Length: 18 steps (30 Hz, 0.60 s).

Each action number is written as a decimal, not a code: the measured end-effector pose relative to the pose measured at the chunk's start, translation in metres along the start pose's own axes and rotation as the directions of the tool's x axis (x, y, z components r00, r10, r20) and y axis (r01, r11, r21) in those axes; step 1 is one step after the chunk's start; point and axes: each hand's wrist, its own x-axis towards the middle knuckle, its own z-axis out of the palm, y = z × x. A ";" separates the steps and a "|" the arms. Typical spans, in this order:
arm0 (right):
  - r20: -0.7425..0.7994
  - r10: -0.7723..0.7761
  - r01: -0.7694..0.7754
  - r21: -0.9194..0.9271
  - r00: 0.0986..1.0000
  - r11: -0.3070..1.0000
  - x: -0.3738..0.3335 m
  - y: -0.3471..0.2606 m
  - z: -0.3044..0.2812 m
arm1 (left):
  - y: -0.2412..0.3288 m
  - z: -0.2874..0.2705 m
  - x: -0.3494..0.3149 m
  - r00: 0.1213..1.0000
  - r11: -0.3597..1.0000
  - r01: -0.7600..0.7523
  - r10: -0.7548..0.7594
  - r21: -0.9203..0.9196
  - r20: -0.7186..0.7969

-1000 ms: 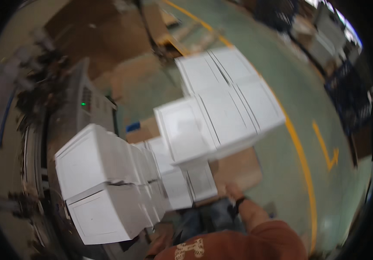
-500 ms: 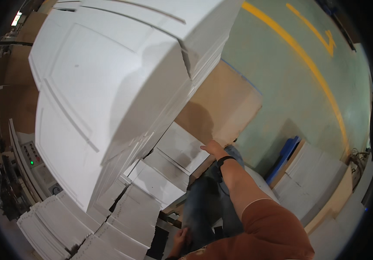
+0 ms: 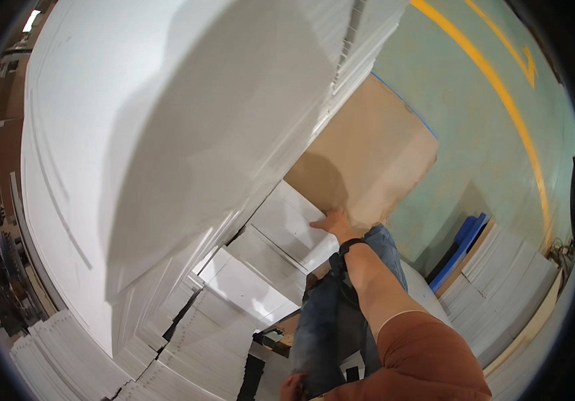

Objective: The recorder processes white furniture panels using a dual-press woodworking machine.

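My right hand [image 3: 334, 222] reaches forward to the far right corner of a low stack of white sheets [image 3: 284, 217]. Its thumb and fingers look spread, with the thumb toward the sheets; whether the hand presses on them I cannot make out. A dark band circles that wrist. My left hand [image 3: 292, 387] hangs low at the bottom edge beside my leg, partly cut off, and its fingers are hard to read. Nearer than the low stack sits another white pile [image 3: 247, 284]. To the left rises a tall stack of large white sheets [image 3: 187, 154].
Brown cardboard [image 3: 367, 150] lies beyond my right hand. Green floor with a yellow line [image 3: 494, 87] spreads to the right. A pile of grey-white sheets [image 3: 494, 287] with a blue piece [image 3: 458, 250] stands at the right. More white stacks [image 3: 201, 334] fill the lower left, near dark machinery [image 3: 7, 260].
The view has shifted, and the tall white stack fills more of it. My right hand stays by the low stack's corner, with thumb and fingers now more spread. My left hand appears lower.
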 end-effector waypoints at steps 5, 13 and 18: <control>0.174 -0.377 0.324 0.272 0.910 0.906 -0.007 0.009 -0.002 | 0.030 0.011 -0.025 0.995 0.981 -0.072 0.057 0.178 0.087; 0.198 -0.286 0.203 0.356 0.937 0.912 -0.026 0.042 -0.051 | 0.028 0.029 -0.025 0.990 0.976 -0.039 0.009 0.212 0.140; 0.111 -0.258 0.188 0.429 0.960 0.883 -0.108 0.069 -0.127 | 0.049 0.031 -0.037 0.965 0.958 -0.140 0.075 0.251 0.251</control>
